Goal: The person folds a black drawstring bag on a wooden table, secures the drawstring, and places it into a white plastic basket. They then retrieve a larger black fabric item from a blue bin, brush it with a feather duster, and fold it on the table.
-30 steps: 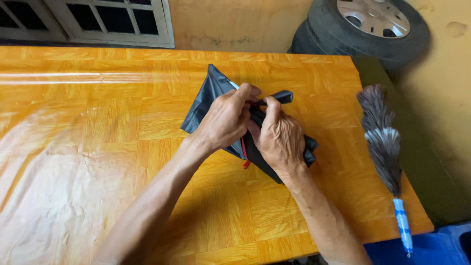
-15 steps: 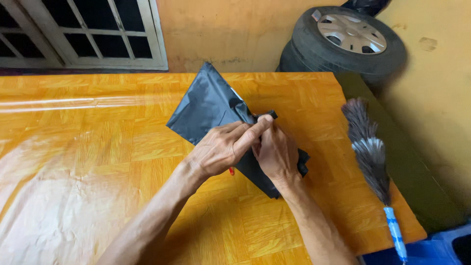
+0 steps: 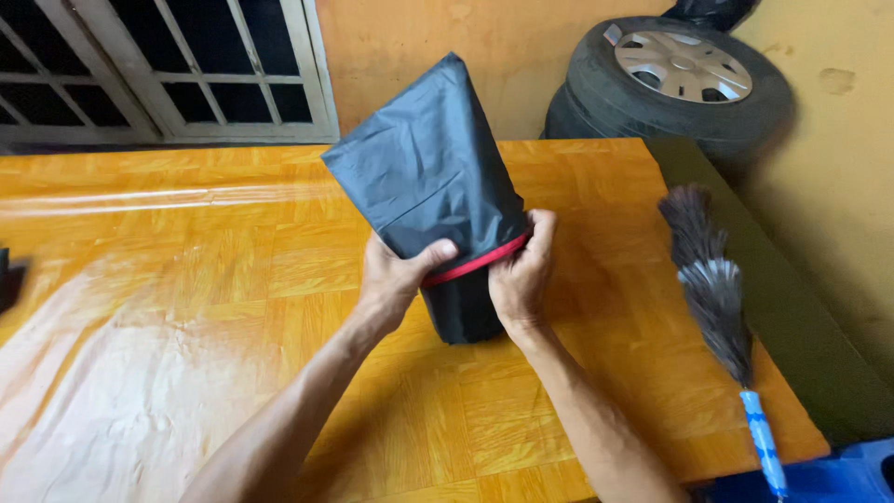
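Black fabric pouch, earlier lying crumpled flat on the table, has been raised and stood upright, upper part tilted toward 11 o'clock. Left hand and right hand, earlier bunched together on top, have been shifted to either side at a red band, now exposed. Fabric has been smoothed into a tube shape.
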